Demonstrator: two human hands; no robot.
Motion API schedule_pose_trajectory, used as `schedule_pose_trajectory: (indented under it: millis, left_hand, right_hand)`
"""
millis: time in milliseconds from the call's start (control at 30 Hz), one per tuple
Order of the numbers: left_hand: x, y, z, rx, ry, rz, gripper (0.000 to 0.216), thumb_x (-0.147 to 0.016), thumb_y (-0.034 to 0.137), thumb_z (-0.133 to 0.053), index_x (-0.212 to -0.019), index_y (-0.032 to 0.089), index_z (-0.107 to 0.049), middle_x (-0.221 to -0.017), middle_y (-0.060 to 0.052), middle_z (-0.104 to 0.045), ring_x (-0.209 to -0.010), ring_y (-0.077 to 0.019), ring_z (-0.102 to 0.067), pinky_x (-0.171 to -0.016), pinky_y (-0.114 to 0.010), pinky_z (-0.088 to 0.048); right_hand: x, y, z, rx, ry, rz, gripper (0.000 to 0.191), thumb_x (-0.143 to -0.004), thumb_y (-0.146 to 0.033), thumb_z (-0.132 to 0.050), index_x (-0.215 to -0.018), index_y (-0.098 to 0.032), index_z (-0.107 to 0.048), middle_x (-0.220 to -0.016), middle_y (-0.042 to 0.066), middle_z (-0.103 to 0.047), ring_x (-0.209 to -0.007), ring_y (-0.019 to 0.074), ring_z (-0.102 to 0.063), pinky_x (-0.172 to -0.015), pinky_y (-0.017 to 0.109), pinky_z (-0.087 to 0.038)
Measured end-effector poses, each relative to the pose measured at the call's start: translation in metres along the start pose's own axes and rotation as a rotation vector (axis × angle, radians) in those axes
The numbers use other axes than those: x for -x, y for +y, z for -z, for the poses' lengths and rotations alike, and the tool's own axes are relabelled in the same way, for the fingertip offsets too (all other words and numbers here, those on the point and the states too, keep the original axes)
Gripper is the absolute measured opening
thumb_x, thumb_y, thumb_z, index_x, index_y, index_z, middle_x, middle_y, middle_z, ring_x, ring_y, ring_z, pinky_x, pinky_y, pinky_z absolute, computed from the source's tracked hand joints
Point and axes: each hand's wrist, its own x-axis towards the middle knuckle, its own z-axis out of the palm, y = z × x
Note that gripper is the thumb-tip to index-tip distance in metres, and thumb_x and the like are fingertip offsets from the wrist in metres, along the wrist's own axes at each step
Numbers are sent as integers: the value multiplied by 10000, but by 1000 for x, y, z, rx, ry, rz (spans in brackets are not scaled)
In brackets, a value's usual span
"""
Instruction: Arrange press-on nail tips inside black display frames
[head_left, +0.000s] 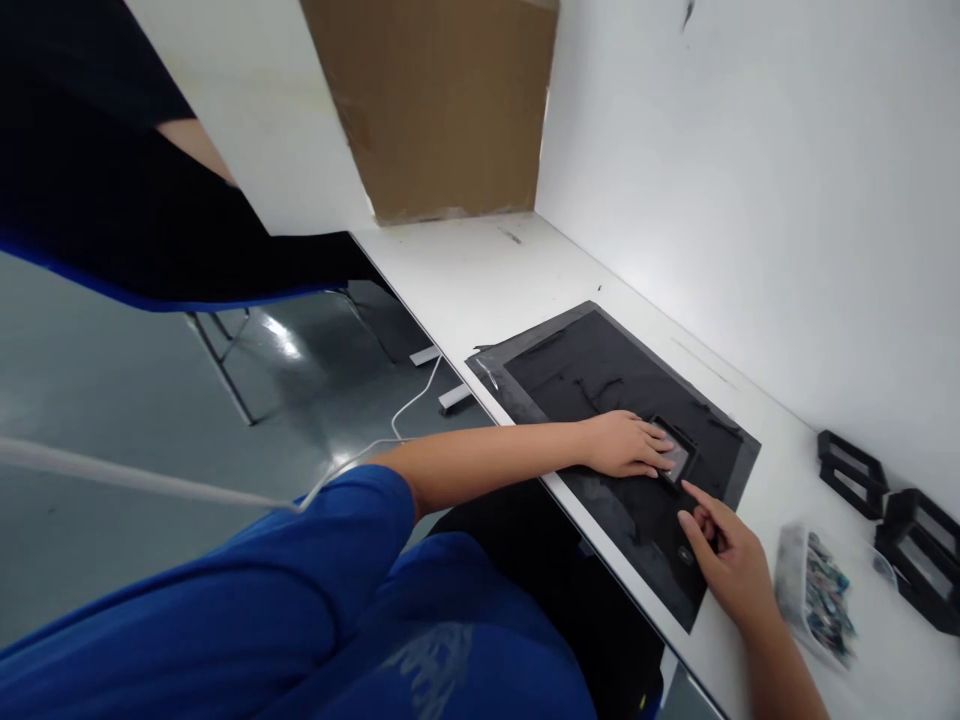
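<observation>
My left hand (628, 445) lies flat, fingers stretched, over the left part of a small black rectangular frame (690, 458) with a greyish, shiny centre. Part of this frame is hidden under the fingers. Close to its near corner, my right hand (726, 555) points its index finger at the edge; whether the tip touches cannot be told. The right thumb stands apart from the index, the other fingers are curled, and nothing shows in the hand. Beneath both is a black mat (592, 370). A small round object (685, 555) lies on the mat beside the right thumb.
A clear plastic box (795, 590) of small mixed pieces stands right of my right hand. Black frame-like parts (851, 470) lie by the white wall (787, 200). A cardboard panel (457, 110) closes the far end. A white cable (405, 405) hangs left; another person sits beyond a partition.
</observation>
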Motion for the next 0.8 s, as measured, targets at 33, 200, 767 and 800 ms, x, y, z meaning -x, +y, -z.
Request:
schedule_pose_trajectory:
  millis: [33, 200, 767, 800]
  left_hand:
    - [0, 1, -1, 2, 8, 8, 415, -1020, 402, -400, -1343, 277, -630, -1482, -57, -574, -1402, -241, -523, -1077, -404, -496]
    - [-1, 8, -3, 23, 13, 37, 428, -1017, 401, -395, -1360, 268, -615, -1507, -64, -547, -1427, -265, -492, -1132, -480, -466]
    - [-16, 18, -16, 44, -77, 52, 476, -1017, 346, -353, -1460, 251, -499, -1588, -6, -439, -1502, -195, -387, -1246, -498, -326]
    - [-16, 18, -16, 41, -83, 57, 478, -1017, 347, -351, -1461, 245, -497, -1592, -6, -432, -1506, -197, -379, -1246, -505, -322]
  right_hand:
    - [-1, -1, -1, 12, 5, 3, 495, -967, -541, -514, -1330, -229, -643, -732, -3, -591, -623, 121, -530, -642, 251, -508]
    - [-3, -9, -10, 49, 24, 25, 406, -984, -525, -497, -1215, -288, -733, -777, 18, -645, -638, 114, -578, -584, 229, -442]
    - [-7, 2, -14, -44, 33, -181, 461, -919, -640, -509, -866, -214, -677, -619, -2, -619, -510, 127, -540, -497, 236, -416]
    - [-8, 1, -14, -47, 15, -179, 466, -920, -647, -498, -858, -217, -666, -600, -9, -601, -501, 126, -529, -494, 237, -410]
